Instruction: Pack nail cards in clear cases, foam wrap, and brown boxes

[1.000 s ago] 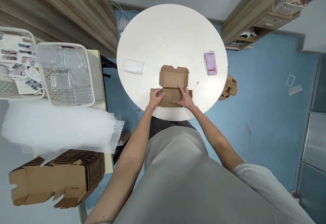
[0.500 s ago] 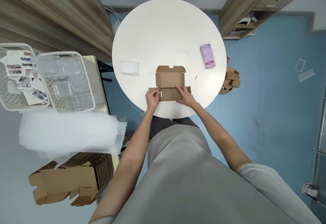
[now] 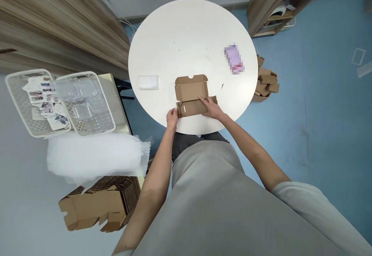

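Note:
A brown cardboard box [image 3: 192, 90], partly folded with its lid panel laid back, lies near the front edge of the round white table [image 3: 192, 23]. My left hand [image 3: 172, 118] is closed on the raised left side flap of the box, fingers pinched at its edge. Across the right part of the box's lower panel rests my right hand [image 3: 211, 108], thumb and fingers spread over the cardboard. The right side flap sticks out beyond that hand. A small white slot shows at the left of the lower panel.
On the table are a white packet [image 3: 148, 82] at left and a blurred purple item [image 3: 234, 59] at right. Left stand white baskets [image 3: 87, 135], a pile of white sheets [image 3: 95, 155] and stacked flat cardboard boxes [image 3: 95, 207]. More cardboard [image 3: 266, 81] sits beyond the table's right edge.
The left side flap, flat and pointing outward before, is now folded up by my left hand. The box is turned slightly. My right hand has stayed on its right side.

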